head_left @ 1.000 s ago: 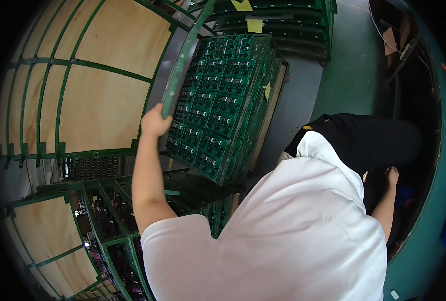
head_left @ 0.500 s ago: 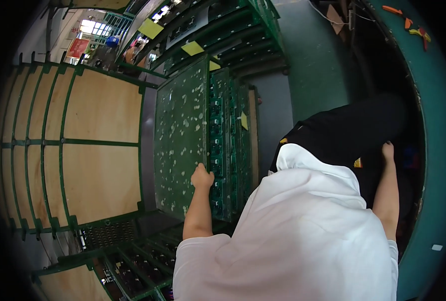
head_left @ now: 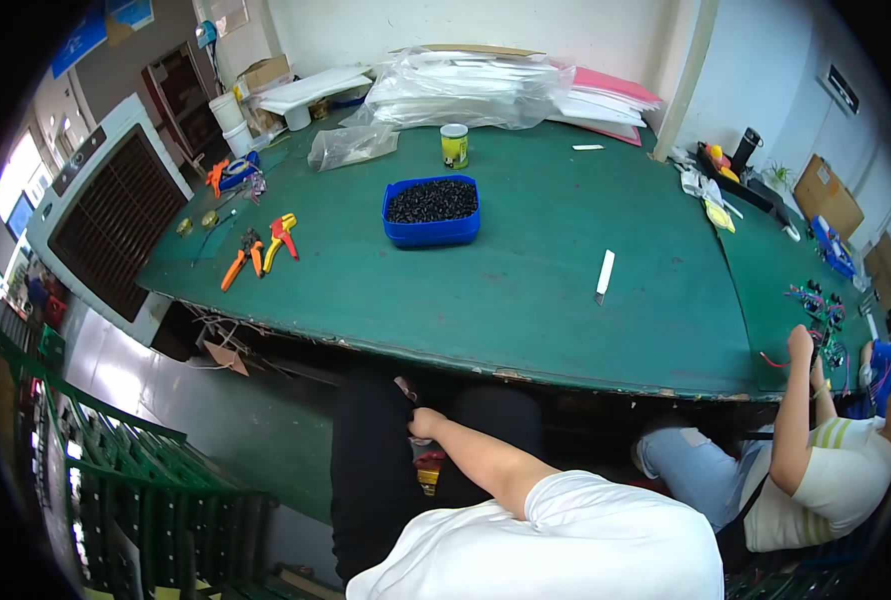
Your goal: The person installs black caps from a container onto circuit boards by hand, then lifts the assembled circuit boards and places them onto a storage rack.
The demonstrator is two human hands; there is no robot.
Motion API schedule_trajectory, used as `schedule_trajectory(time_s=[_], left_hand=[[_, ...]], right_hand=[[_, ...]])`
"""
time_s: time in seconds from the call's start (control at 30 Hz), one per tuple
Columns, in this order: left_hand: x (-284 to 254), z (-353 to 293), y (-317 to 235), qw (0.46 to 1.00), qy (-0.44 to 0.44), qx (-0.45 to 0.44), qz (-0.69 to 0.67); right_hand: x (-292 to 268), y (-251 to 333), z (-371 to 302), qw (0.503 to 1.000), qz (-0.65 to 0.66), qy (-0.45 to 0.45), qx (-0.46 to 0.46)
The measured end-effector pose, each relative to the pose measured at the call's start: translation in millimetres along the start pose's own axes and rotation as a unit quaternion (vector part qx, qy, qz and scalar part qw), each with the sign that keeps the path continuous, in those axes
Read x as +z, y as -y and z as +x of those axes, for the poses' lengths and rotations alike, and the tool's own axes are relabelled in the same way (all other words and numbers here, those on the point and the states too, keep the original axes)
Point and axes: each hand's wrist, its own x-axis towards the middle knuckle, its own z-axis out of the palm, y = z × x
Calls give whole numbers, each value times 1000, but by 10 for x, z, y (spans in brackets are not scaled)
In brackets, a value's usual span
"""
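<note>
My right hand (head_left: 425, 424) is closed over my lap, at the inner side of the black trousers (head_left: 370, 460). A small brownish thing (head_left: 405, 388) shows just beyond its fingers, too small to name. Whether the hand grips it, I cannot tell. Below the hand, a red and yellow patch (head_left: 427, 474) shows between my thighs. My left hand is out of the picture. Beyond my knees stands the green-topped table (head_left: 525, 320). On it are a blue bin (head_left: 431, 234) of small black parts and a white-handled knife (head_left: 605, 272).
Orange-handled pliers (head_left: 245, 258) and red-yellow pliers (head_left: 280, 238) lie at the left. A yellow-green can (head_left: 454, 147) stands behind the bin, before wrapped white sheets (head_left: 455, 90). At right a co-worker (head_left: 815, 470) handles circuit boards (head_left: 820, 310) with wires. Green racks (head_left: 155, 500) stand lower left.
The view has swung from the green racks to the table. My left hand, earlier at the edge of a speckled green panel, has left the picture. My right arm now reaches across my lap.
</note>
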Motion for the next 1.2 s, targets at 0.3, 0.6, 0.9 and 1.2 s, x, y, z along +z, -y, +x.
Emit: schedule_trajectory(time_s=[0.3,0.6,0.9,1.2], left_hand=[[-499,-1814,2017,931,57,-354,74],[-510,-1263,2114,851,121,-510,-19],[-161,-1194,2268,873,39,-485,17],[-207,-979,2303,863,19,-505,-14]], right_hand=[[59,215,13,993,-111,39,-30],[203,-441,478,987,105,-7,-122],[370,-905,804,989,140,38,-21],[194,-560,538,992,118,52,-16]])
